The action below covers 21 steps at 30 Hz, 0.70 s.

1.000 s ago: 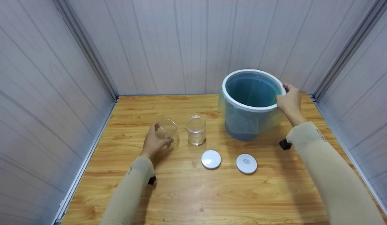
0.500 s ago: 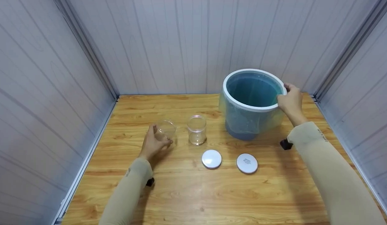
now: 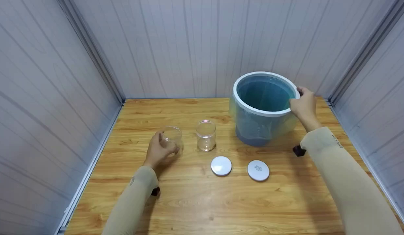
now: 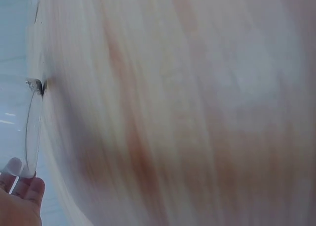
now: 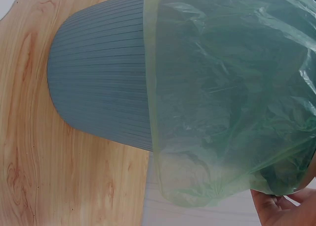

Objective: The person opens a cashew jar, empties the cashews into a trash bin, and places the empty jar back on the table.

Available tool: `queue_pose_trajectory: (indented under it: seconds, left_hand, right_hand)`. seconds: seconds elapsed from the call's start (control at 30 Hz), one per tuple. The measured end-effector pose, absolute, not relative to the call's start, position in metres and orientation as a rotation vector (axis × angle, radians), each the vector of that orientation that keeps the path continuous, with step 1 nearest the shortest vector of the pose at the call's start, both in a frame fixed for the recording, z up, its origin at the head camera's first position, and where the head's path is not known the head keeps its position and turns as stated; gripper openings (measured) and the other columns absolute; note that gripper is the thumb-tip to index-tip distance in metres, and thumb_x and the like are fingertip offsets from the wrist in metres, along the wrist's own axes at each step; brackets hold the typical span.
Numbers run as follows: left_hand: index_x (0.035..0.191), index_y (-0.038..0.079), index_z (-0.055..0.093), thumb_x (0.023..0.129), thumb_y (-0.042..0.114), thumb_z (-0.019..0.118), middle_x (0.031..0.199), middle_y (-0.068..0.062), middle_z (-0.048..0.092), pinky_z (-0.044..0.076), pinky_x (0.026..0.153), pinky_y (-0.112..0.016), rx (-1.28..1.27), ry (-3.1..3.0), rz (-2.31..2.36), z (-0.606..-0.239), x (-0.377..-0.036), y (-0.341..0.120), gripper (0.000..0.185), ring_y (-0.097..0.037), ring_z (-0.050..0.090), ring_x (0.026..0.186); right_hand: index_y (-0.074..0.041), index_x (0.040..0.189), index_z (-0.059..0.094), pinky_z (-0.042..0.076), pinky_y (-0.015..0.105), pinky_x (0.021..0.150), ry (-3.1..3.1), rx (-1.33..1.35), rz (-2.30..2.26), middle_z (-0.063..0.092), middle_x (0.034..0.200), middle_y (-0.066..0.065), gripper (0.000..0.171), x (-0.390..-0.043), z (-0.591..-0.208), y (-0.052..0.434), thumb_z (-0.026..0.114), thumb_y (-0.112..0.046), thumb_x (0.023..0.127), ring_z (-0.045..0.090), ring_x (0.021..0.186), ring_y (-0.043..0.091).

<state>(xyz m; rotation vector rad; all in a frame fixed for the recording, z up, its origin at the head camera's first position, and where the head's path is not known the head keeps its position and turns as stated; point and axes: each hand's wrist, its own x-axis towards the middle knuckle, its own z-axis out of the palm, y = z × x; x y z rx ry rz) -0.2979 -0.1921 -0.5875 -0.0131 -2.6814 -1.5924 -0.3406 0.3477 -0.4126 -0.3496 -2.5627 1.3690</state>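
My left hand [image 3: 158, 150] holds a clear glass jar [image 3: 173, 133] by its side, thumb and fingers around it. In the left wrist view, the jar [image 4: 12, 119] shows at the left edge, its base close over the wooden table. To its right stands a second clear jar [image 3: 206, 137], upright. My right hand [image 3: 304, 106] grips the white rim [image 3: 262, 113] of a blue-grey trash can on its right side. A thin green bag [image 5: 212, 87] lines the can and hangs over its ribbed wall [image 5: 98, 72]. The right fingertips [image 5: 266, 201] are partly hidden by the bag.
Two round white lids lie flat in front: one lid [image 3: 221, 166] near the second jar, the other lid [image 3: 258, 170] with small print, to its right. Pale panel walls [image 3: 202, 49] enclose the wooden table [image 3: 202, 202] at the back and both sides.
The left hand has shifted slightly left and towards me with its jar, which leans less than before. The right hand still grips the can's rim; the second jar and lids stay put.
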Motion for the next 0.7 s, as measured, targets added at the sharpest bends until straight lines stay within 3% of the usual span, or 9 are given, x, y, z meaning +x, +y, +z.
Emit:
queue_pose_trajectory:
  seconds: [0.43, 0.7]
  left_hand:
    - [0.168, 0.008, 0.030, 0.081, 0.024, 0.097, 0.162, -0.024, 0.043, 0.044, 0.124, -0.059, 0.076, -2.660, -1.634, -0.594, -0.293, -0.199, 0.111, -0.043, 0.047, 0.148]
    - [0.168, 0.012, 0.023, 0.081, 0.018, 0.098, 0.159, -0.025, 0.044, 0.042, 0.125, -0.060, 0.090, -2.681, -1.644, -0.595, -0.290, -0.203, 0.115, -0.046, 0.048, 0.147]
  right_hand:
    - [0.005, 0.167, 0.034, 0.041, 0.057, 0.124, -2.573, -0.342, 1.380, 0.042, 0.168, 0.030, 0.067, -0.342, -0.413, 0.347, 0.049, 0.002, 0.101, 0.046, 0.154, 0.043]
    - [0.005, 0.166, 0.034, 0.042, 0.057, 0.124, -2.581, -0.335, 1.365, 0.043, 0.168, 0.030, 0.067, -0.342, -0.414, 0.349, 0.049, 0.001, 0.101, 0.046, 0.154, 0.044]
